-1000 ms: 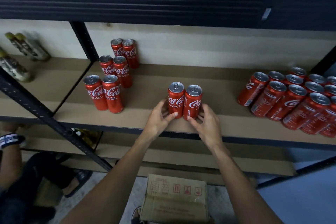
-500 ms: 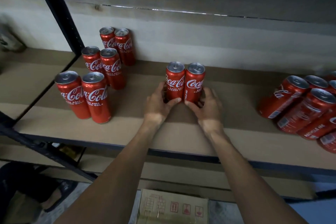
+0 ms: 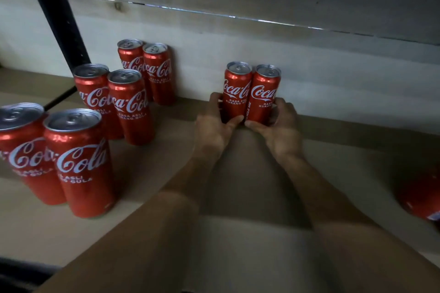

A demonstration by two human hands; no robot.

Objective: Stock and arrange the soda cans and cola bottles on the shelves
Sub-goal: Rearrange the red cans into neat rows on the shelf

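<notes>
Far back on brown board shelf (image 3: pixel 162 169): two red aluminium cola cans (image 3: pixel 240 100), upright, touching.
Left hand (image 3: pixel 214 126) grips left can (image 3: pixel 235 88), right hand (image 3: pixel 282 126) grips right can (image 3: pixel 264 93).

Red can (image 3: pixel 420 200) at rt edge blurred & cropped, front-left can (image 3: pixel 21 154) cut by left edge

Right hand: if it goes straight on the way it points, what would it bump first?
The right hand grips the right can; behind it is the back wall. Probably the wall first, can leading, though the gap is unclear.
</notes>
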